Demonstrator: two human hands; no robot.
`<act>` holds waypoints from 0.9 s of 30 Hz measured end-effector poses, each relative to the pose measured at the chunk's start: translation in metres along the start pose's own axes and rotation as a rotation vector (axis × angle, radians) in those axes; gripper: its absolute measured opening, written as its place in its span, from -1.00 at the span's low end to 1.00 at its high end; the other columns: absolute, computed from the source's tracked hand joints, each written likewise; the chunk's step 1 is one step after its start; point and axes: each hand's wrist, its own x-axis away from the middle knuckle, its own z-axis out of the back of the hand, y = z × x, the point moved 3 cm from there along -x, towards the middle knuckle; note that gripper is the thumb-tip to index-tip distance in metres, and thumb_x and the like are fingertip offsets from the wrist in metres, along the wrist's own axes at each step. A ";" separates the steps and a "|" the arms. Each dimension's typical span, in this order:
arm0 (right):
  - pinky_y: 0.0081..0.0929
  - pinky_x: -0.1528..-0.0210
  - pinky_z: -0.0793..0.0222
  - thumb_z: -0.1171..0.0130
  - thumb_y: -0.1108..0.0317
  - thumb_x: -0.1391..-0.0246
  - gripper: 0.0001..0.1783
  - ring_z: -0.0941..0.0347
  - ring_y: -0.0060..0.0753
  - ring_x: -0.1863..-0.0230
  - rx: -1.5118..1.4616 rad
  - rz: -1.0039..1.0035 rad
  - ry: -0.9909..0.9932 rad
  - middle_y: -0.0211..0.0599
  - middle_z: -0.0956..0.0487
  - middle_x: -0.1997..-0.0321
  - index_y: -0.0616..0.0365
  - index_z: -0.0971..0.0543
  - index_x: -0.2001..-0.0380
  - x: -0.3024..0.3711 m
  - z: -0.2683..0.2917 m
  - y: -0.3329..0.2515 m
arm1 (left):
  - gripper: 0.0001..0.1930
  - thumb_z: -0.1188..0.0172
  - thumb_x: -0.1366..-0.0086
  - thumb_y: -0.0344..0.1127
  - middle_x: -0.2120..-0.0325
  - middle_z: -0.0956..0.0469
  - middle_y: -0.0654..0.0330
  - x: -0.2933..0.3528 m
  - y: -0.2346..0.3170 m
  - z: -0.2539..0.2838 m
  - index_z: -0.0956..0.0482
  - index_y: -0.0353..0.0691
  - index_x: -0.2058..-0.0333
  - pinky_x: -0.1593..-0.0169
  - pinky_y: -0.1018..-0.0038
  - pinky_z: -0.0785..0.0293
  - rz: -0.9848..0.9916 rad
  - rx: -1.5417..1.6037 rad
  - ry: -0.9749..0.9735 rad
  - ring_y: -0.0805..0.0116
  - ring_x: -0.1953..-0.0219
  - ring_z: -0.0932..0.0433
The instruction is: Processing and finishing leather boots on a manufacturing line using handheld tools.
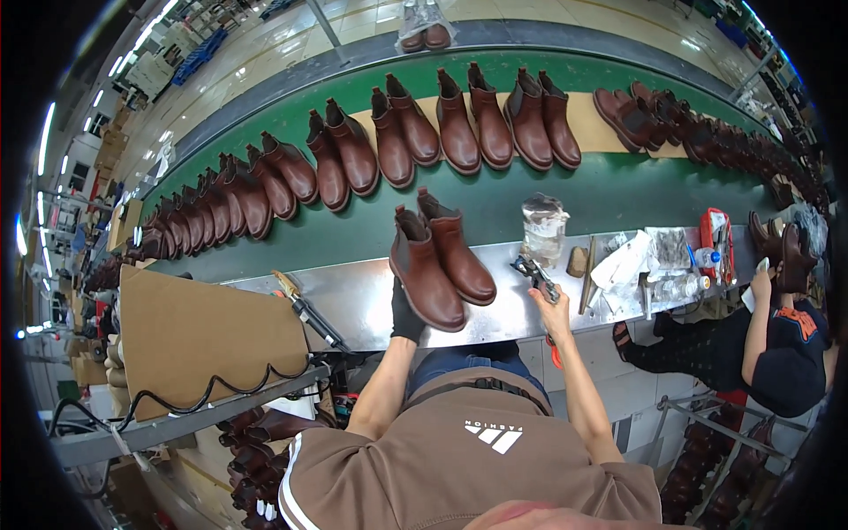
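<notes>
Left hand, in a black glove, fingers closed on the heel of a pair of brown ankle boots, which sit side by side half on the steel ledge, toes over the green conveyor belt. Right hand, bare, wrapped around pliers just right of the boots. Behind, a long row of brown boots curves along the belt. Cardboard sheet at left; factory floor beyond.
</notes>
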 end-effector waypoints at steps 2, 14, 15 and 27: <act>-0.55 0.48 -0.19 -0.37 0.22 0.11 -0.64 -0.19 -0.61 0.52 -0.016 -0.047 -0.079 -0.43 -0.36 0.58 0.31 -0.47 0.53 -0.008 -0.008 0.031 | -0.58 0.24 -0.39 -0.06 0.07 -0.46 0.10 0.001 0.002 0.018 -0.29 -0.21 -0.06 -0.12 0.29 -0.34 0.131 -0.040 -0.047 0.22 0.04 -0.45; -0.19 0.04 -0.25 -0.35 0.02 0.20 -0.35 -0.38 -0.05 0.18 0.470 0.015 0.873 0.05 -0.46 0.24 0.37 -0.46 0.19 -0.061 0.153 0.032 | -0.62 0.13 -0.34 -0.22 0.07 -0.44 0.01 0.056 0.083 -0.123 -0.30 -0.32 -0.04 -0.06 0.22 -0.35 -0.154 -0.326 0.035 0.13 0.09 -0.45; -0.13 0.00 -0.20 -0.36 -0.03 0.24 -0.30 -0.35 0.03 0.16 0.678 0.003 0.939 0.08 -0.44 0.25 0.36 -0.45 0.18 -0.075 0.165 0.031 | -0.62 0.13 -0.34 -0.22 0.07 -0.44 0.01 0.049 0.083 -0.123 -0.30 -0.32 -0.04 -0.06 0.22 -0.35 -0.173 -0.321 0.029 0.13 0.09 -0.45; -0.57 0.27 -0.29 -0.21 0.55 0.13 -0.81 -0.42 -0.45 0.38 0.148 0.150 0.118 -0.25 -0.49 0.47 0.32 -0.51 0.36 0.009 0.186 -0.094 | -0.40 0.11 -0.29 0.11 0.18 -0.45 -0.05 0.043 0.017 -0.240 -0.28 -0.36 -0.03 0.04 0.13 -0.43 0.420 0.083 -0.335 0.10 0.21 -0.50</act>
